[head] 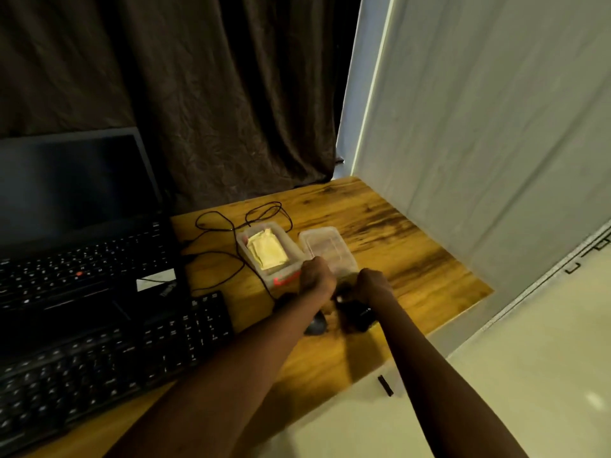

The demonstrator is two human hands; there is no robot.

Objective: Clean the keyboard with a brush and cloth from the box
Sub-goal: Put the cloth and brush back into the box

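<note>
A clear plastic box (294,251) stands open on the desk with a folded yellow cloth (266,251) inside. Something red (286,279) shows through its near end. The clear lid (325,247) lies just right of the box. My left hand (316,276) grips the lid's near left corner, beside the box. My right hand (373,285) grips the near right corner, fingers curled down out of sight. A black keyboard (109,355) lies at the lower left.
An open laptop (76,226) sits behind the keyboard. A black mouse (315,325) and another dark object (358,317) lie under my wrists, with a thin black cable (228,256) looping behind the box. The wooden desk (413,259) ends at the right, beside a white wall.
</note>
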